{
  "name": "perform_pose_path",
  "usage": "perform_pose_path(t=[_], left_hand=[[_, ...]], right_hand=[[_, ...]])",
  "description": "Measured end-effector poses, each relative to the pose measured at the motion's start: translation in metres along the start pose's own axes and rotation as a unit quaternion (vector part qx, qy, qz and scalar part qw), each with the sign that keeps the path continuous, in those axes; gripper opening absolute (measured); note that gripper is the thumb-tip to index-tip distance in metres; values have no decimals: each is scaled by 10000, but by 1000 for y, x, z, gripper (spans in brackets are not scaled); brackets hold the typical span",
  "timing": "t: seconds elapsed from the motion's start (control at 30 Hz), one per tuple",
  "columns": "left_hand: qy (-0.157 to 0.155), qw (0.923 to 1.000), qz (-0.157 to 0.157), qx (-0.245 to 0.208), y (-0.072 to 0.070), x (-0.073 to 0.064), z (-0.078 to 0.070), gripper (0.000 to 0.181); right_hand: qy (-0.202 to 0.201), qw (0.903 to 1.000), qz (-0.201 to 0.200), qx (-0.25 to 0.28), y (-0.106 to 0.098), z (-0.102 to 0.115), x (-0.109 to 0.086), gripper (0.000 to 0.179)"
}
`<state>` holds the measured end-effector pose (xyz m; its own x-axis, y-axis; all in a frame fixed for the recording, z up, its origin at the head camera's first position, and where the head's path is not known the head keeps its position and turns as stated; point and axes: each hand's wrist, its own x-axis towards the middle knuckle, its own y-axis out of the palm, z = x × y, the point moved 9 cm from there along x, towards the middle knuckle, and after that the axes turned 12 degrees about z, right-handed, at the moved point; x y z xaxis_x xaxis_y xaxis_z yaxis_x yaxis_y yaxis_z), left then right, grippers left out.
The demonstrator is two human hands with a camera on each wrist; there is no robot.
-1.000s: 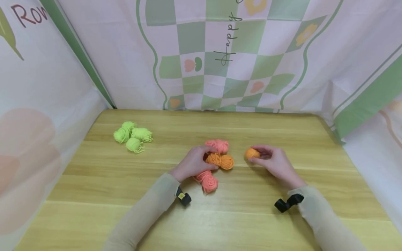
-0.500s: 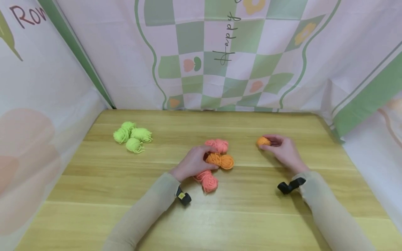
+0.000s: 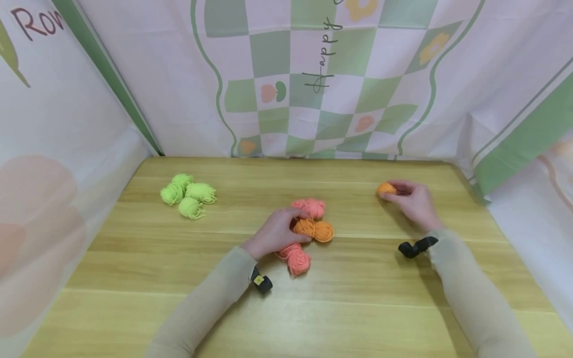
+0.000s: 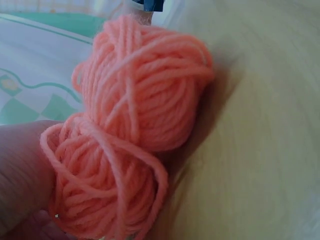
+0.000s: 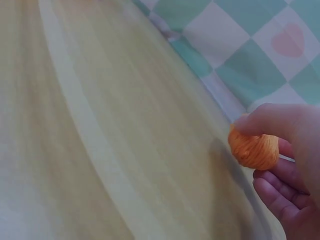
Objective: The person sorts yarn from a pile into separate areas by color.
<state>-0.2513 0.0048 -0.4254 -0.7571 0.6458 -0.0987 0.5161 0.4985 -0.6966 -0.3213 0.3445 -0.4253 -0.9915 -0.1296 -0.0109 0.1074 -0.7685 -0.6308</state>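
Note:
In the head view my right hand [image 3: 414, 201] pinches a small orange yarn ball [image 3: 386, 189] on the right side of the table. The right wrist view shows the thumb and fingers around this orange ball [image 5: 254, 150]. Toward the middle, my left hand [image 3: 276, 231] holds the left end of an orange yarn skein [image 3: 315, 229] between thumb and fingers. One pink yarn skein [image 3: 311, 207] lies just behind it. Another pink skein [image 3: 296, 259] lies in front, below the left hand; in the left wrist view this skein [image 4: 145, 90] fills the centre beside the hand.
Several lime-green yarn balls [image 3: 190, 194] sit clustered at the back left of the wooden table [image 3: 340, 308]. A patterned cloth [image 3: 304, 94] hangs along the back edge, with more cloth at both sides.
My right hand has moved away from the middle, to the right and toward the back, carrying the small orange yarn ball. The left hand and the other yarn have stayed put.

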Motion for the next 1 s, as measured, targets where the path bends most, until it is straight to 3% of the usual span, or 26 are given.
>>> perform_pose_path(t=[0.6, 1.0], left_hand=[[33, 10000, -41, -27, 2, 1, -1, 53], [42, 10000, -42, 28, 3, 3, -1, 56]], right_hand=[[715, 9970, -276, -86, -28, -38, 19, 66], [881, 9952, -391, -165, -34, -43, 20, 71]])
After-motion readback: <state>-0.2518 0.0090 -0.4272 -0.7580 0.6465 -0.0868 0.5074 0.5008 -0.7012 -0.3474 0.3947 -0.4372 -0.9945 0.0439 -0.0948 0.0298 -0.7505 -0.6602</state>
